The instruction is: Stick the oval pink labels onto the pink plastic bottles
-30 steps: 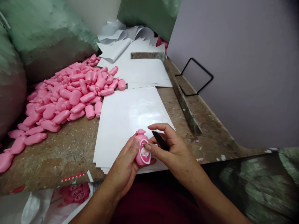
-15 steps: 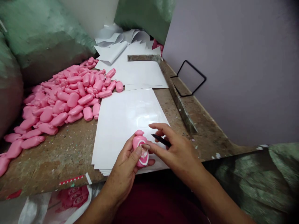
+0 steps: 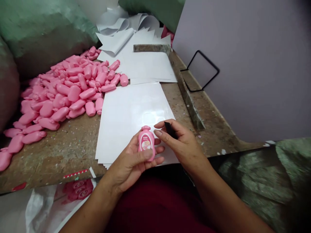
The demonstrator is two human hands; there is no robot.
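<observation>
My left hand point(image 3: 130, 161) is closed around a small pink plastic bottle point(image 3: 145, 128), its thumb across the lower front. On the bottle's front is an oval label point(image 3: 145, 138) with a white border, a small picture and the word BABY. Just to the right, my right hand point(image 3: 186, 144) grips a slim black tool point(image 3: 170, 130) against its palm; the tool's exact kind is unclear. The right thumb and forefinger are close together near the bottle, with no label visible between them. Under the hands lies a stack of glossy white sheets point(image 3: 121, 123).
A large heap of unlabelled pink bottles point(image 3: 73, 87) covers the table's left side. Crumpled white sheets point(image 3: 116, 38) lie at the back. A metal angle bar point(image 3: 191, 103) and a black wire frame point(image 3: 211, 79) stand right. Below the front edge, a bag point(image 3: 41, 207) holds labelled bottles.
The right thumb has come off the label and moved away to the right. The bottle has turned so its label faces me. The black tool has swung more upright in my right hand.
</observation>
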